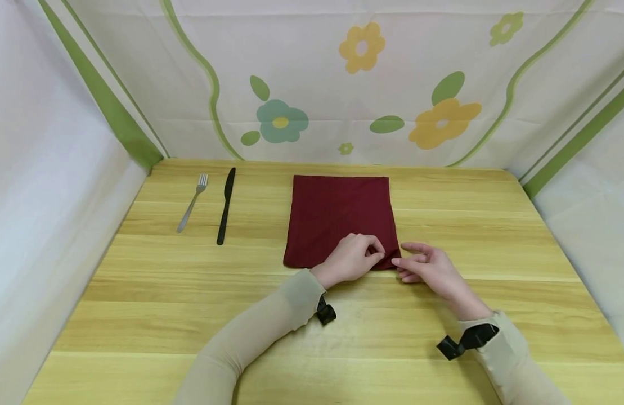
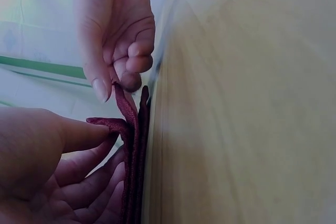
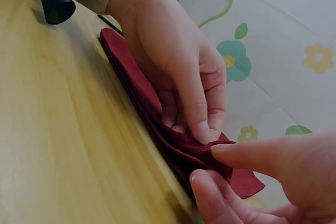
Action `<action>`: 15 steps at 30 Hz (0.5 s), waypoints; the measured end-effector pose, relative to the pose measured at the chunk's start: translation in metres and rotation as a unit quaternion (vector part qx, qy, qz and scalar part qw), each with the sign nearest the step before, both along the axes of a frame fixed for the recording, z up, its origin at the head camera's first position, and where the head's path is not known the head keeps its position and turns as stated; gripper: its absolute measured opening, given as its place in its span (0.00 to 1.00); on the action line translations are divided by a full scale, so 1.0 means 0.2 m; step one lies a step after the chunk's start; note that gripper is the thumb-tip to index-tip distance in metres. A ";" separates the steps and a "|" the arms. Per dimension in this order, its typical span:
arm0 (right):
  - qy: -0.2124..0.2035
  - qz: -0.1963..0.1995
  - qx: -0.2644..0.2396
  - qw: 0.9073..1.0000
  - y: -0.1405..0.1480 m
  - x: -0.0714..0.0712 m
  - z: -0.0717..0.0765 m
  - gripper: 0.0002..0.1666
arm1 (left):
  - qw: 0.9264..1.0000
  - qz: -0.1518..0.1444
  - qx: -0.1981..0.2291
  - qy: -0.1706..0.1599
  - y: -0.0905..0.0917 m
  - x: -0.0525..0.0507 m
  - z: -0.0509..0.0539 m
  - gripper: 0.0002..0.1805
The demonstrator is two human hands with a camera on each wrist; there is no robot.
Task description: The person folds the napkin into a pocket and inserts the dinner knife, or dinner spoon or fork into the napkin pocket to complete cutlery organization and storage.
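Note:
A dark red cloth napkin [image 1: 337,216], folded flat into a square of several layers, lies on the wooden table. Above its near right part, my left hand [image 1: 348,260] pinches a raised bit of the upper layer between thumb and index finger. At the near right corner, my right hand [image 1: 433,273] has the cloth's edge between its thumb and fingers. The left wrist view shows the napkin's layers [image 2: 134,166] parted and lifted a little at that corner. In the right wrist view the napkin [image 3: 128,72] runs beneath my left hand, its lower layers against the table.
To the left on the wooden table [image 1: 139,315] lie a silver fork [image 1: 192,203] and, beside it, a black knife [image 1: 226,208]. A white curtain [image 1: 317,56] with printed flowers closes off the back, and plain white cloth hangs along both sides.

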State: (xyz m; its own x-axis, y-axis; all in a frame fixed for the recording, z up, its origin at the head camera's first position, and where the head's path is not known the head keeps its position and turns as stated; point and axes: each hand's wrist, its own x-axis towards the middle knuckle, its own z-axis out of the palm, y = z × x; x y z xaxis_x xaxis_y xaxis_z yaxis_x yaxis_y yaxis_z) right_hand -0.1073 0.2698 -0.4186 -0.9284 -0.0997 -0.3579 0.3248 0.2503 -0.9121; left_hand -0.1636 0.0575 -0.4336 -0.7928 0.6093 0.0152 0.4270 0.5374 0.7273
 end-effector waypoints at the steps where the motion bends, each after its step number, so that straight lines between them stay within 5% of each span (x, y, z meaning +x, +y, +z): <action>1: -0.004 0.002 0.005 1.000 0.00 0.00 0.00 0.42 | 1.000 -0.001 -0.001 0.000 0.00 0.00 0.00 0.05; 15: -0.015 0.026 0.092 0.995 -0.01 -0.01 -0.01 0.31 | 1.000 -0.006 0.006 -0.021 -0.01 0.00 0.01 0.05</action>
